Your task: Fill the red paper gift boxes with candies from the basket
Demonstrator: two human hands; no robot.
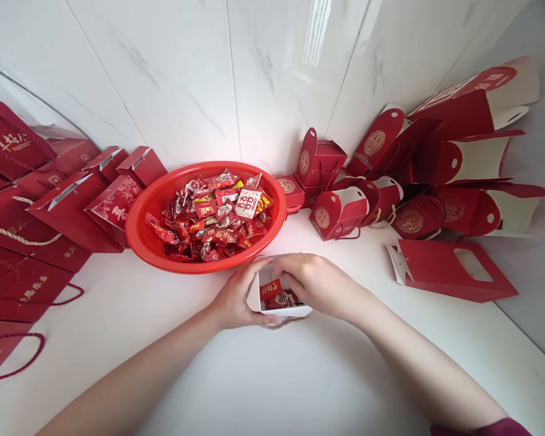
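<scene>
My left hand [240, 297] is wrapped round the left side of a small open box [290, 312] with a white inside and a twisted cord at its near side. Red wrapped candies [279, 295] lie in the box. My right hand [311, 281] is at the box's right side, its fingers curled in over the opening; the fingertips are partly hidden, and whatever they may hold cannot be made out. Just behind the box stands a red plastic basket [140, 242] heaped with wrapped candies [218, 218].
Red gift bags and boxes [27, 242] are stacked on the left. Small red boxes with cord handles [338, 212] and larger open ones [463, 160] stand at the right. A red bag with an oval window [440, 266] lies nearer. Behind rises a white tiled wall [186, 79].
</scene>
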